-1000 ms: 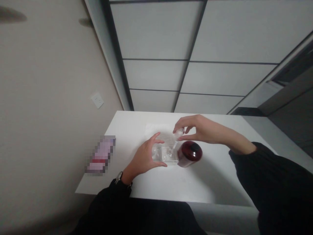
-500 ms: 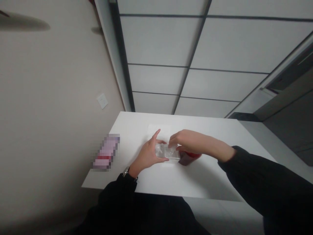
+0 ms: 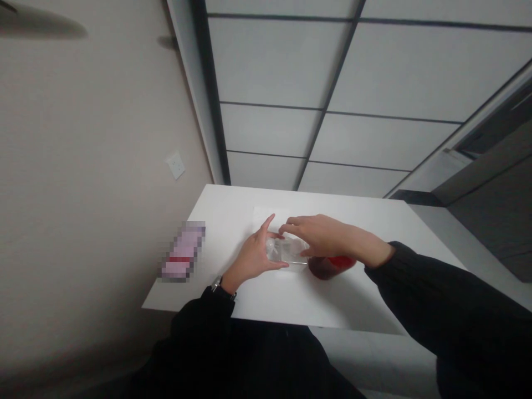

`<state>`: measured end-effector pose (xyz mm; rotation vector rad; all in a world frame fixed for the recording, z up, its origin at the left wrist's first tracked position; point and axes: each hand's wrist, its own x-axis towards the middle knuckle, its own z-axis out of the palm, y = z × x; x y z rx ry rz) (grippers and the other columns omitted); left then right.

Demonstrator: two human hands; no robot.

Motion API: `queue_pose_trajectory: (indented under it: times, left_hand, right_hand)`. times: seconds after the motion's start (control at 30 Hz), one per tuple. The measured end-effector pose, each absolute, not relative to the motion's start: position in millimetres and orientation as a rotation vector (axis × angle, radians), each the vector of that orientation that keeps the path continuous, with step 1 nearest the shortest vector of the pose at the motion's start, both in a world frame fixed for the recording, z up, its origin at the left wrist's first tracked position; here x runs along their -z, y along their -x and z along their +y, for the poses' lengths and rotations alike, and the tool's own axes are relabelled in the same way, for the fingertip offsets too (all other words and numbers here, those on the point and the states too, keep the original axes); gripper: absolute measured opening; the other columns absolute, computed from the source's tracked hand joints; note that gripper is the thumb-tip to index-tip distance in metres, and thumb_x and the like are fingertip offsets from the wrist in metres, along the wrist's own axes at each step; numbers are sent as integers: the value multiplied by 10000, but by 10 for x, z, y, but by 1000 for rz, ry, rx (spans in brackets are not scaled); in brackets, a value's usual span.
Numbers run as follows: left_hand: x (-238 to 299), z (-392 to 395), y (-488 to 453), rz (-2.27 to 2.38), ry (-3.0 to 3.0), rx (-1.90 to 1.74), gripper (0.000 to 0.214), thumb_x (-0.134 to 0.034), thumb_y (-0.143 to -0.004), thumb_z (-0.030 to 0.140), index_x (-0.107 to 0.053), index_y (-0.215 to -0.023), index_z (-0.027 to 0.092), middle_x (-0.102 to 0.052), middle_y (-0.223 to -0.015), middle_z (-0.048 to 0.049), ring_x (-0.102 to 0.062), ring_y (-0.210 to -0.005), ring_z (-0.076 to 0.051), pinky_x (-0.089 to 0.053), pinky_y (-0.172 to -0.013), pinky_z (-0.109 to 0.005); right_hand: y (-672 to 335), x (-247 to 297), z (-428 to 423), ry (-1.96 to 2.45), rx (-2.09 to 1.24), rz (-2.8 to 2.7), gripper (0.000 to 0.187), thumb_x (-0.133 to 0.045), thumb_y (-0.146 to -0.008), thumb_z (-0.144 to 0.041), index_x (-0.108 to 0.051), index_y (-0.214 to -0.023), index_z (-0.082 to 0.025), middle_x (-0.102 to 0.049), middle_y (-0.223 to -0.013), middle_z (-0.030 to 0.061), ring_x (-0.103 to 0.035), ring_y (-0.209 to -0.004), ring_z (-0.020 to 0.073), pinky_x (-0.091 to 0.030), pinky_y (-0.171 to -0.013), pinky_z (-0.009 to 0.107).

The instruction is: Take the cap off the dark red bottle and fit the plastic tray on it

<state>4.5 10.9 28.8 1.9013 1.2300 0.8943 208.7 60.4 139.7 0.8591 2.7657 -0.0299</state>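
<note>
A small clear plastic box [image 3: 296, 259] lies on the white table [image 3: 266, 302], with some whitish, see-through contents that I cannot make out. My left hand [image 3: 254, 252] grips its left end, thumb and fingers on opposite sides. From the right, my right hand [image 3: 318, 234] reaches over the box; its fingers curve across the far side and the thumb rests near the right end. Whether it also pinches a small piece is hidden. Just under the right wrist is a dark red container [image 3: 330, 267] with a brighter red top, partly covered by the hand.
A pixelated pinkish item [image 3: 183, 252] lies at the table's left edge. Under the box is a pale sheet [image 3: 261, 213], faintly outlined. Beyond the table stand white panels [image 3: 266, 133], and a wall with a socket [image 3: 175, 165] rises at left.
My right hand's fingers have straightened and stretched across the box's far side. The red container now shows farther right and turned. My left hand keeps its hold; the view shifted slightly.
</note>
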Motion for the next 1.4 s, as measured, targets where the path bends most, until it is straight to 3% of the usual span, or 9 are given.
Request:
queue_pose_trajectory:
  times: [0.13, 0.33, 0.53, 0.63, 0.73, 0.87, 1.1, 1.27, 1.4]
  left_hand:
    - [-278, 114, -44, 1234, -1906, -905, 1336, -991, -675, 258, -111, -1679, 285, -729, -1342, -112, -651, -1318, -344, -455, -1148, -544]
    - [-288, 115, -46, 1210, -1914, -908, 1315, -989, -684, 269, -123, -1674, 289, -733, -1340, -100, -637, -1340, -335, -443, -1161, -536]
    - [-268, 124, -47, 1243, -1919, -894, 1328, -995, -675, 258, -119, -1672, 299, -736, -1326, -90, -655, -1311, -328, -456, -1151, -525]
    - [-260, 131, -46, 1248, -1922, -890, 1336, -998, -671, 268, -116, -1675, 280, -725, -1340, -104, -651, -1313, -333, -460, -1150, -529]
    - [-265, 135, -46, 1244, -1925, -887, 1343, -1000, -663, 281, -120, -1677, 265, -716, -1348, -120, -652, -1312, -344, -463, -1149, -543]
    - [-270, 134, -46, 1237, -1922, -889, 1339, -995, -668, 251, -115, -1677, 272, -732, -1333, -109, -659, -1304, -336, -456, -1157, -541]
    - [-239, 136, -39, 1223, -1927, -902, 1337, -997, -671, 278, -119, -1680, 277, -722, -1356, -111, -642, -1329, -333, -448, -1165, -536]
    - [-215, 133, -33, 1236, -1935, -902, 1332, -991, -674, 271, -116, -1677, 294, -731, -1340, -103, -652, -1307, -332, -438, -1167, -553]
    - [-221, 131, -32, 1234, -1933, -894, 1322, -986, -680, 277, -120, -1677, 294, -723, -1356, -108, -637, -1329, -342, -435, -1169, -565]
  right_hand:
    - [-2037, -1346, 572, -850, -33, 2696, 300, -783, -946, -363, -761, -1178, -174, -808, -971, 110, -771, -851, 280, -457, -680, 330]
    - [-2062, -1330, 589, -773, -119, 2827, 487, -873, -858, -442, -746, -1245, -176, -746, -1250, 157, -726, -1079, 312, -524, -841, 369]
    - [-2035, -1330, 574, -798, -264, 2735, 380, -756, -955, -504, -800, -925, -128, -787, -940, 149, -733, -970, 306, -499, -962, 427]
    - [-2044, -1309, 538, -777, -220, 2789, 404, -814, -914, -460, -774, -1135, -124, -788, -1059, 145, -735, -1039, 310, -484, -1015, 438]
    - [-2046, -1311, 510, -763, -148, 2818, 527, -855, -871, -270, -676, -1357, -175, -785, -1151, 119, -756, -1024, 284, -515, -883, 369]
    - [-1999, -1331, 484, -896, -163, 2693, 281, -720, -997, -395, -785, -1074, -132, -805, -903, 155, -784, -835, 309, -494, -711, 369]
    - [-2051, -1353, 481, -816, -79, 2759, 353, -785, -911, -173, -705, -1255, -168, -799, -1098, 106, -787, -915, 263, -476, -688, 326]
    - [-2050, -1313, 510, -851, -122, 2669, 296, -750, -978, -410, -762, -1103, -142, -803, -932, 129, -789, -858, 305, -445, -635, 342]
    - [-2052, -1299, 492, -787, -89, 2748, 324, -776, -927, -188, -710, -1243, -163, -801, -1079, 109, -788, -859, 257, -455, -646, 329]
